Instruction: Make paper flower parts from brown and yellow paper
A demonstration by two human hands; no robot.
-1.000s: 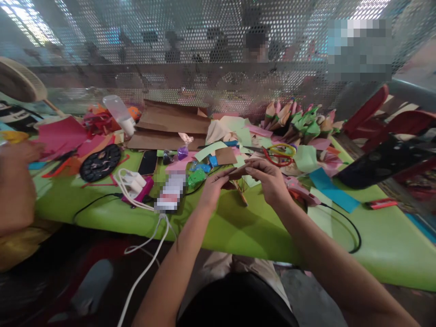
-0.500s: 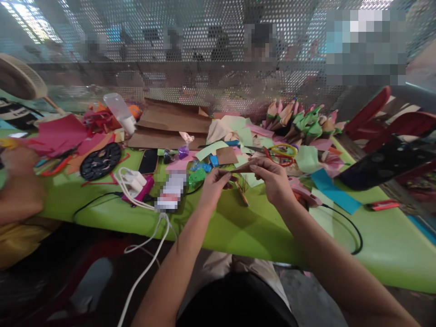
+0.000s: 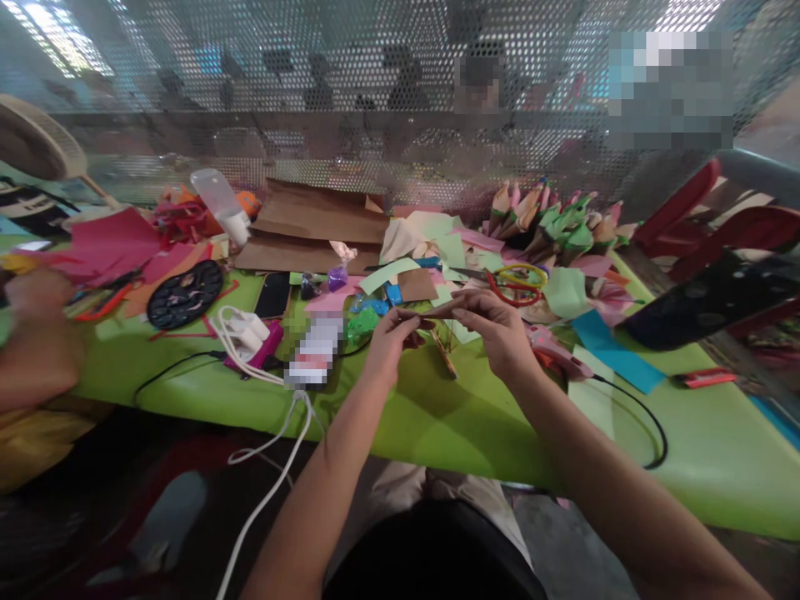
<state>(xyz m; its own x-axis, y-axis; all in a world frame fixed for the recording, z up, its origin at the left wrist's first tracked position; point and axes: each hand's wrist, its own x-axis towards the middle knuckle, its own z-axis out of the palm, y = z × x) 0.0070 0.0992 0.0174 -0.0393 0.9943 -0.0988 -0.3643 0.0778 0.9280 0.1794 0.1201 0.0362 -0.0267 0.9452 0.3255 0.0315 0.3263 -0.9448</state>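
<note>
brown paper [image 3: 445, 312], pinched, between both hands [image 3: 498, 331]

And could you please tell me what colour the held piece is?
The piece is brown, best seen in the head view.

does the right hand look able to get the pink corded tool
Probably yes: the pink corded tool lies just beside the right hand, seemingly uncovered, though that hand holds a thin brown piece.

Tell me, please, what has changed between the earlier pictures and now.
The brown paper between the left hand and right hand has tilted and now shows more edge-on. Both hands kept hold; nothing was let go. The black phone and blue paper stayed put.
</note>
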